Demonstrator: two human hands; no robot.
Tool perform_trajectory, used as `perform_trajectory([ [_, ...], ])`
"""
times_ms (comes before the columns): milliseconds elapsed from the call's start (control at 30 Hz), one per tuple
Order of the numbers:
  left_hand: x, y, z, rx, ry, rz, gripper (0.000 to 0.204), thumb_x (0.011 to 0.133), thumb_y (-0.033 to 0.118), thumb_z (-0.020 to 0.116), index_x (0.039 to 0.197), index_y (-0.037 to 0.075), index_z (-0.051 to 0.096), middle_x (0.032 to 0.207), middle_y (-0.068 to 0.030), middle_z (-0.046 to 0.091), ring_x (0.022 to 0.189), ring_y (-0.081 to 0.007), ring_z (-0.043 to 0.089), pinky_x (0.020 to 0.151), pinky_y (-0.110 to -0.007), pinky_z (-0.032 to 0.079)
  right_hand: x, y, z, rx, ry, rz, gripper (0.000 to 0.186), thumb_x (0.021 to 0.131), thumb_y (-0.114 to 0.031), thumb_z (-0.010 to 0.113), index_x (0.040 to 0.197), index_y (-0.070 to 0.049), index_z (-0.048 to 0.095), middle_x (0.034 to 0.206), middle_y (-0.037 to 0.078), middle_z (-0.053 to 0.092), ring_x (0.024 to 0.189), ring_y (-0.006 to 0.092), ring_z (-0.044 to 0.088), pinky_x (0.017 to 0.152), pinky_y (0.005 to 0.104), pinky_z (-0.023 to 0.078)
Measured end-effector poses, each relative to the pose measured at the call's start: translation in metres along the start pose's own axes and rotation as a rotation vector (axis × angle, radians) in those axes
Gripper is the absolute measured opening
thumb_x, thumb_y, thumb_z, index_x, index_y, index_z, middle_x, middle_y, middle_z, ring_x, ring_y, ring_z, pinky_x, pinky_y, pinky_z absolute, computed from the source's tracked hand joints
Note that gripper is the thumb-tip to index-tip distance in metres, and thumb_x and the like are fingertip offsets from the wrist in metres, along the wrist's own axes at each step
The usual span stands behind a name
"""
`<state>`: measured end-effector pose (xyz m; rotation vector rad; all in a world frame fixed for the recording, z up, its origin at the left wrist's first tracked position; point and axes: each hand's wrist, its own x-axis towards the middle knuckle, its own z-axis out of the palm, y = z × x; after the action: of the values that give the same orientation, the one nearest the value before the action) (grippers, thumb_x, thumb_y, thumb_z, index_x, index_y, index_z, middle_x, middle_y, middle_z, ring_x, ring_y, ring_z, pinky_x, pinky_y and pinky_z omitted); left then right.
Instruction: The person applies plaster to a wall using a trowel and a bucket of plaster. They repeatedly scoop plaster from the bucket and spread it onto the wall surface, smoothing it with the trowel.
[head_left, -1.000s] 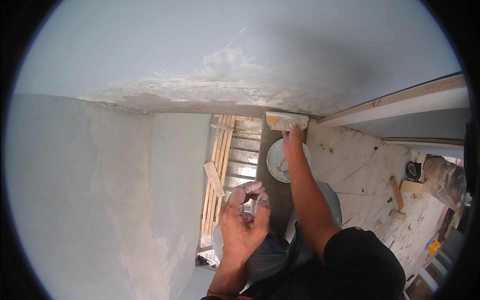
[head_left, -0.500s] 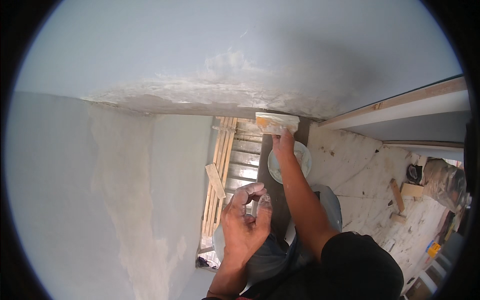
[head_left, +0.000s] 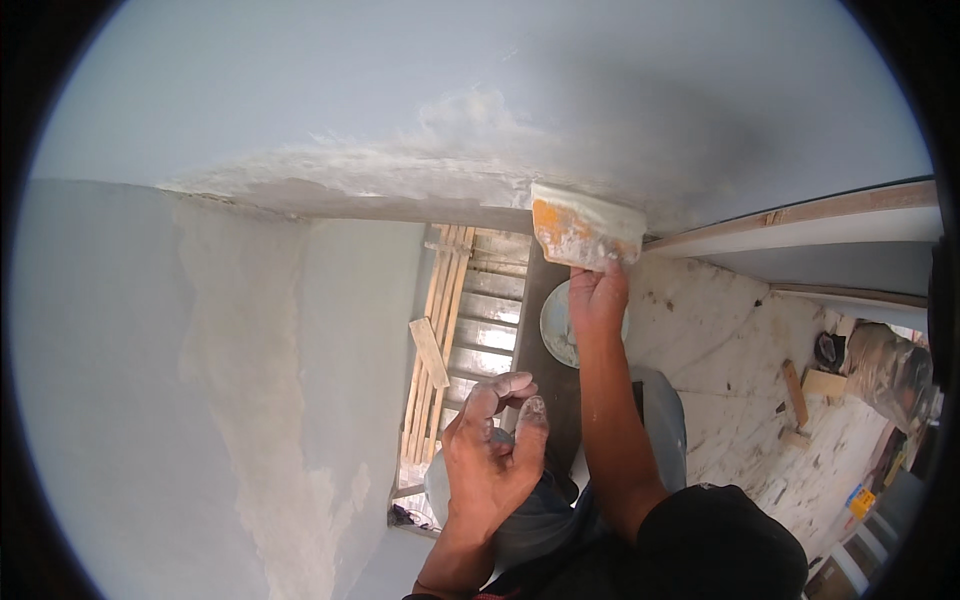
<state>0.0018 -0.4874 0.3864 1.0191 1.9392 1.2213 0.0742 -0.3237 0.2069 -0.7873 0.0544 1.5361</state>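
Note:
My right hand grips a wide putty spreader, an orange blade smeared with white putty. The spreader's far edge lies at the lower border of the pale blue-grey wall, where a rough whitish band runs. Below that hand stands a round white bucket with putty inside, partly covered by the wrist. My left hand hangs nearer to me, its dusty fingers loosely curled and the thumb apart from them. Nothing shows between them.
Long wooden strips and a short board lie left of the dark plank beneath the bucket. A patched grey wall rises at left. On the stained pale floor at right are wood offcuts and a plastic-wrapped bundle.
My right hand has moved up and to the right with the spreader, which now shows more of its orange face. The left hand has stayed almost in place.

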Motion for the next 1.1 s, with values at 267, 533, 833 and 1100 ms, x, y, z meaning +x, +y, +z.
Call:
perform_trajectory([
  [267, 0.000, 0.006, 0.008, -0.043, -0.032, -0.076, 0.028, 0.079, 0.000, 0.065, 0.107, 0.001, 0.061, 0.092, -0.0122, 0.068, 0.080, -0.0197, 0.067, 0.064, -0.029, 0.052, 0.088, 0.126, -0.092, -0.117, 0.225, 0.255, 0.040, 0.089, -0.003, 0.052, 0.128, -0.008, 0.046, 0.124, 0.008, 0.054, 0.113, 0.0253, 0.055, 0.098, 0.0434, 0.048],
  [533, 0.001, 0.001, 0.003, -0.003, -0.014, -0.107, 0.027, 0.081, 0.003, 0.063, 0.107, 0.000, 0.061, 0.091, -0.0120, 0.069, 0.082, -0.0196, 0.067, 0.058, -0.027, 0.051, 0.093, 0.144, -0.040, 0.118, 0.332, 0.294, 0.033, 0.090, -0.003, 0.051, 0.123, -0.005, 0.047, 0.118, 0.010, 0.054, 0.107, 0.0252, 0.057, 0.094, 0.0419, 0.051],
  [833, 0.010, 0.004, 0.010, 0.013, -0.031, -0.152, 0.025, 0.080, 0.004, 0.064, 0.105, 0.002, 0.062, 0.090, -0.0113, 0.069, 0.080, -0.0189, 0.068, 0.054, -0.027, 0.051, 0.033, 0.034, 0.012, 0.066, 0.093, 0.217, 0.033, 0.086, 0.001, 0.054, 0.119, -0.001, 0.051, 0.117, 0.012, 0.056, 0.109, 0.0265, 0.056, 0.098, 0.0434, 0.049],
  [1100, 0.024, 0.011, 0.001, 0.146, -0.140, -0.056, 0.030, 0.083, 0.013, 0.065, 0.109, 0.001, 0.061, 0.096, -0.0150, 0.068, 0.084, -0.0268, 0.068, 0.062, -0.033, 0.053, -0.020, -0.087, -0.024, 0.003, -0.158, 0.049, 0.044, 0.085, 0.002, 0.052, 0.128, 0.006, 0.044, 0.131, 0.020, 0.052, 0.124, 0.0308, 0.050, 0.104, 0.0415, 0.045],
])
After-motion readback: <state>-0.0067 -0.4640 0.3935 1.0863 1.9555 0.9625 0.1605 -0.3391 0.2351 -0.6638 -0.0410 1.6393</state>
